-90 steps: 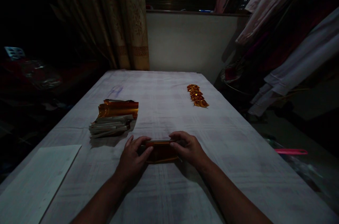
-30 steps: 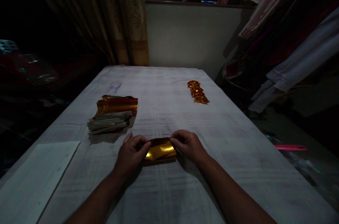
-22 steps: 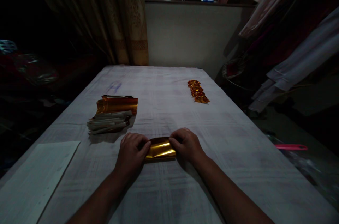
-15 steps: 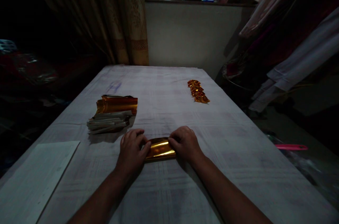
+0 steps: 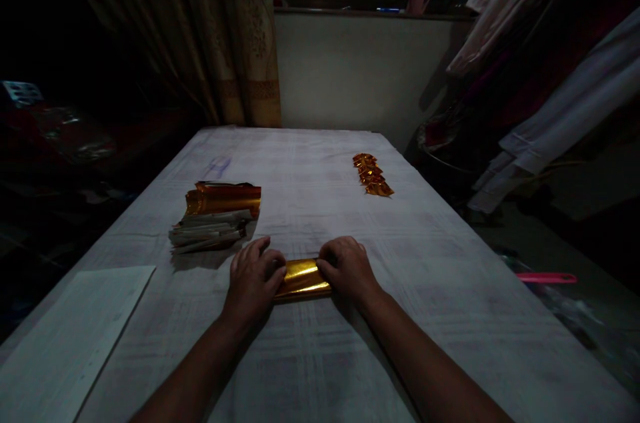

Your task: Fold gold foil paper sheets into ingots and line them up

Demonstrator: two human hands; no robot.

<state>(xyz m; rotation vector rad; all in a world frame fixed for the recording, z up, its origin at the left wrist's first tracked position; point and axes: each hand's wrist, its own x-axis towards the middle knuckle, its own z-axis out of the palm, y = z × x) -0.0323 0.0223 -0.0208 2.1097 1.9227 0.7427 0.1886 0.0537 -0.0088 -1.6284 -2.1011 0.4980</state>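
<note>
A shiny gold foil paper (image 5: 303,278), folded over into a narrow band, lies on the table between my two hands. My left hand (image 5: 254,280) pinches its left end between thumb and fingers. At the opposite end, my right hand (image 5: 349,270) grips the upper right corner, its fingers curled over the edge. Beyond my left hand sits a stack of gold foil papers (image 5: 223,198), with a pile of grey-backed sheets (image 5: 213,230) against its near side. Farther off to the right, several folded gold foil pieces (image 5: 373,174) rest in an overlapping row.
A pale checked cloth (image 5: 310,356) covers the table. A flat white board (image 5: 85,330) lies at the left front. Clothes (image 5: 565,96) hang past the right edge, above a pink-handled item (image 5: 546,278). A curtain (image 5: 250,43) and a wall (image 5: 365,70) stand behind.
The fingers of my left hand have shifted slightly upward along the foil's left end, and the foil looks a little flatter. My right hand keeps its grip. The whole view has tilted slightly.
</note>
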